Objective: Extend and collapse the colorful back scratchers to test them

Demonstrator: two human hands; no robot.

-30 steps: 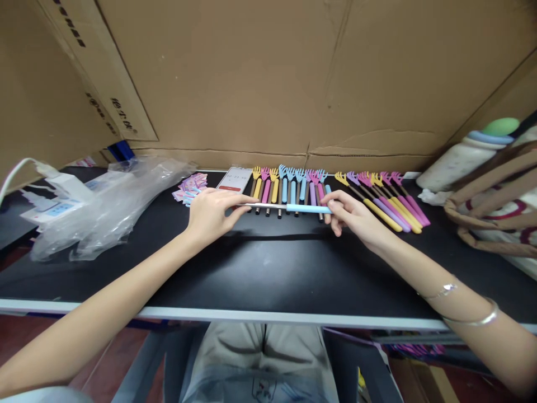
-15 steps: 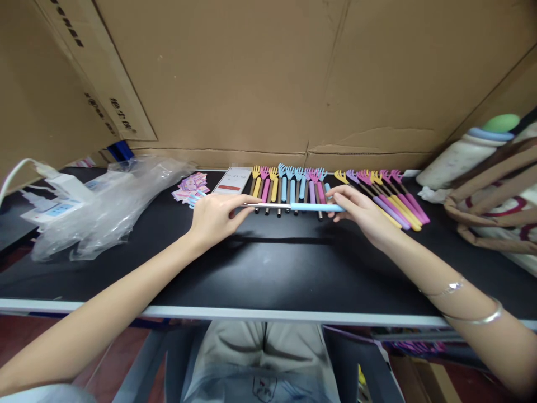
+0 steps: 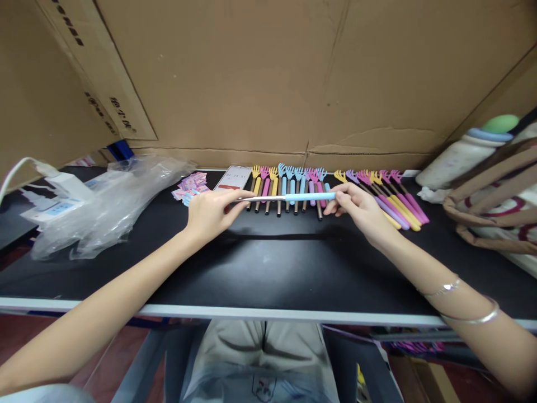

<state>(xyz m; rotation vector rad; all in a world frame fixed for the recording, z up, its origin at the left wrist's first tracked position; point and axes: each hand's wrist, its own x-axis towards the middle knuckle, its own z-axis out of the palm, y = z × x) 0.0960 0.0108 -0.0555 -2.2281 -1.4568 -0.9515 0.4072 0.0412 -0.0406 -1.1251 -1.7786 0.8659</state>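
Note:
Held level above the black table is a blue back scratcher (image 3: 308, 197) with a metal rod. My left hand (image 3: 212, 211) pinches the rod near the clawed end, and its blue claw pokes out past the hand. At the other end, the fingers of my right hand (image 3: 356, 210) close on the tip of the blue handle. Behind it lies a row of back scratchers (image 3: 284, 187) in yellow, pink, blue and purple, claws toward the cardboard. A second group of back scratchers (image 3: 396, 204) lies slanted beside my right hand.
A phone (image 3: 233, 178) and a pile of pink-purple labels (image 3: 193, 183) lie behind my left hand. Clear plastic bags (image 3: 113, 207) and a white power strip (image 3: 56, 210) are at left. A bottle (image 3: 464, 157) and a brown-handled bag (image 3: 490, 207) stand right. Cardboard (image 3: 260, 73) walls the back.
Both hands have shifted slightly left and the back scratcher has risen a little. More of its metal rod shows to the left of the blue handle, and my right fingers sit nearer the handle's end.

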